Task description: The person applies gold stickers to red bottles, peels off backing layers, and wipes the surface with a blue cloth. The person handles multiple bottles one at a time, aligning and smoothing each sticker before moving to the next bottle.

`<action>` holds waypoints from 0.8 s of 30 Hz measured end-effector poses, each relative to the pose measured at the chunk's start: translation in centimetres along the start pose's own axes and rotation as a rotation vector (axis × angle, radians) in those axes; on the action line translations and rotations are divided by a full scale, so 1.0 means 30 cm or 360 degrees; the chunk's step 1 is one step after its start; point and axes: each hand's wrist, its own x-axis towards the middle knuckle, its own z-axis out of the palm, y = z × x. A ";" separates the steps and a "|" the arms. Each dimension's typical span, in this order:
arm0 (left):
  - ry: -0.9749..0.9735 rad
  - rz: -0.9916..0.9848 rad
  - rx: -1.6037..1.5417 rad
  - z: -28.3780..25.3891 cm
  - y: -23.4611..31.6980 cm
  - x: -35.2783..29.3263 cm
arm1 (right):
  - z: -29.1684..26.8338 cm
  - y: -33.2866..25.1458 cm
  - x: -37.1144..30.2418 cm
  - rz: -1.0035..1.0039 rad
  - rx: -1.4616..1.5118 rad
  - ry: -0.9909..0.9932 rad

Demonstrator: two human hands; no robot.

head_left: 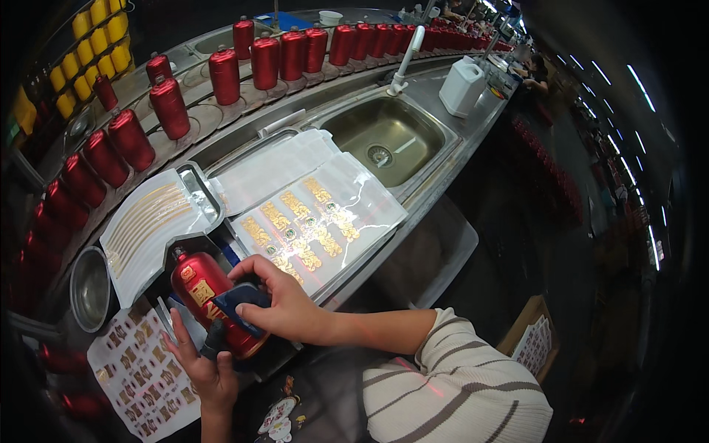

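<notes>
Red bottle [221, 279] lies between our hands in a dark cradle [153, 273], neck away and leftward; our right hand [286, 301], pinching a blue scraper [240, 297], covers its right side; our left hand [208, 375], fingers spread, flanks its lower left.

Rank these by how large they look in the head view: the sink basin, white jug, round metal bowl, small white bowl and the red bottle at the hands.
1. Sink basin
2. Red bottle, though partly covered
3. Metal bowl and white jug: too close to rank
4. Small white bowl
</notes>
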 end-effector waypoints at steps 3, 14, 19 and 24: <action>0.0015 -0.0071 -0.0082 0.002 -0.002 -0.009 | -0.020 0.023 -0.018 0.0029 -0.0341 -0.0016; -0.0097 0.0265 0.0073 -0.039 0.010 0.148 | -0.094 0.085 0.011 0.0153 -0.0162 0.0095; -0.0183 0.0446 0.0320 -0.059 0.041 0.179 | -0.112 0.072 0.008 0.0232 -0.0098 0.0135; 0.0010 0.0212 0.0169 -0.042 -0.033 0.179 | -0.054 0.018 -0.017 0.0119 -0.0291 0.0001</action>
